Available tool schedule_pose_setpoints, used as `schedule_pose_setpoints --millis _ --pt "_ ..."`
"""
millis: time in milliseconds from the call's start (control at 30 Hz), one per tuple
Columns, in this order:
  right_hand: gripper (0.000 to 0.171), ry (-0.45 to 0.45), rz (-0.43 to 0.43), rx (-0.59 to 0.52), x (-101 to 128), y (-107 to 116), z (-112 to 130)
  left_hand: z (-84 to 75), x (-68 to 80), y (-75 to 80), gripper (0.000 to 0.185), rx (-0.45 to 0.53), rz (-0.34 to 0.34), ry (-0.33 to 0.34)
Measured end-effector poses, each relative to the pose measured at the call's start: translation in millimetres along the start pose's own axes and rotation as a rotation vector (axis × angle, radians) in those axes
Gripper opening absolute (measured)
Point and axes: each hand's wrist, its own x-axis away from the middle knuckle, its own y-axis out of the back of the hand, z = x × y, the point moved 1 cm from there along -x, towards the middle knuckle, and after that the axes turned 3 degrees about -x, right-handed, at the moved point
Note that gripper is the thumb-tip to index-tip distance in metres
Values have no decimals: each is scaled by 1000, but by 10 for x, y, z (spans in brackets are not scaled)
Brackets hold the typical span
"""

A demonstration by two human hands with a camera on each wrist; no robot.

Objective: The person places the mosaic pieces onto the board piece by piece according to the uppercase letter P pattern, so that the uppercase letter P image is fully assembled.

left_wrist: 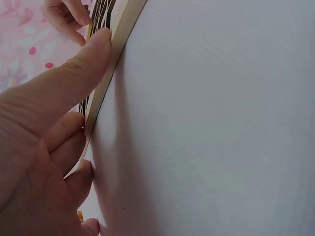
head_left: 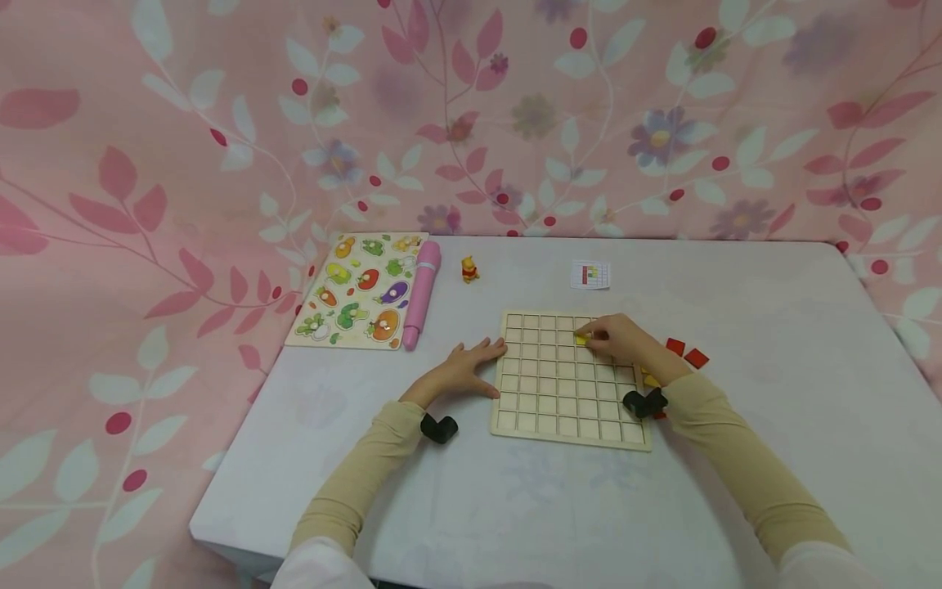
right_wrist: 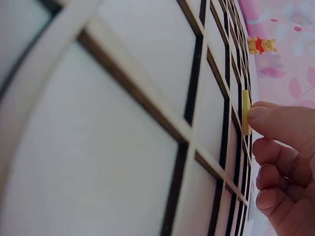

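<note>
A wooden grid board [head_left: 559, 393] lies flat on the white table. My right hand [head_left: 594, 335] pinches a small yellow tile [head_left: 581, 339] over a cell in the board's second row from the far edge. In the right wrist view a fingertip [right_wrist: 268, 118] sits on the yellow tile [right_wrist: 245, 115], which stands on edge against the grid [right_wrist: 147, 98]. My left hand [head_left: 491, 353] lies with straight fingers against the board's left edge. Its thumb [left_wrist: 78, 69] presses the board's rim [left_wrist: 114, 54]. The right hand [left_wrist: 64, 17] shows at the top of the left wrist view.
Red tiles [head_left: 686, 352] lie right of the board, with more tiles hidden under my right wrist. A pattern card [head_left: 590, 275] and a small bear figure [head_left: 468, 268] sit behind the board. A pink pen [head_left: 423, 293] and a vegetable peg puzzle [head_left: 358, 288] lie far left.
</note>
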Motion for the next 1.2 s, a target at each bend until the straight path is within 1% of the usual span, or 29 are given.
schedule_pose_setpoints --millis 100,200,333,433,633,733,1033,1100,1200 --pt "26 3 -38 21 11 22 30 0 -3 4 87 -5 6 -1" --pt "27 31 -109 49 33 76 53 2 -2 11 87 7 0 -2" --pt "22 60 -211 41 100 197 56 7 4 17 86 25 -25 -5" --pt "19 52 -273 39 199 318 28 10 8 14 84 24 -39 -5" --pt "16 49 -388 102 427 550 -27 4 13 15 83 24 -49 -12" --pt "17 34 -402 111 532 605 -41 5 14 12 83 21 -47 -15" --pt "20 -66 -344 104 710 597 -145 -12 10 -4 84 -11 -37 -5" --pt "20 -74 -350 108 729 588 -172 -14 8 -5 84 -13 -38 -4" --pt "20 -54 -350 116 748 554 -215 -10 7 -17 84 -18 -38 -2"
